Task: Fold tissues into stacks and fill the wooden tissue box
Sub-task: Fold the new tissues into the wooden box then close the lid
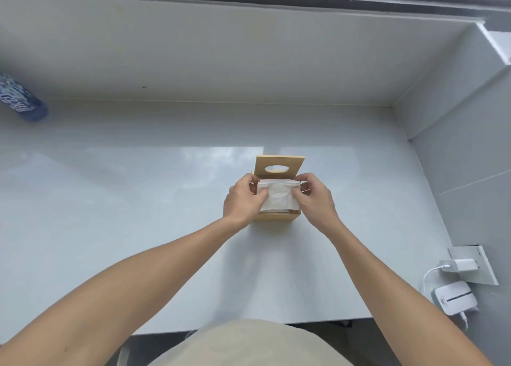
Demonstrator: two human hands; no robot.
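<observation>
A small wooden tissue box (276, 218) stands in the middle of the white counter. Its lid (278, 168), with an oval slot, is tipped up at the far side. A white stack of tissues (278, 197) in a clear wrapper sits at the box's open top. My left hand (243, 199) grips the stack's left end. My right hand (313, 198) grips its right end, thumb on top. The inside of the box is hidden by the tissues and my fingers.
A blue printed bottle (20, 100) lies at the far left by the wall. A white charger (461, 264) in a wall socket and a small white device (455, 296) sit at the right front corner. The white counter (138, 199) ends at walls behind and right.
</observation>
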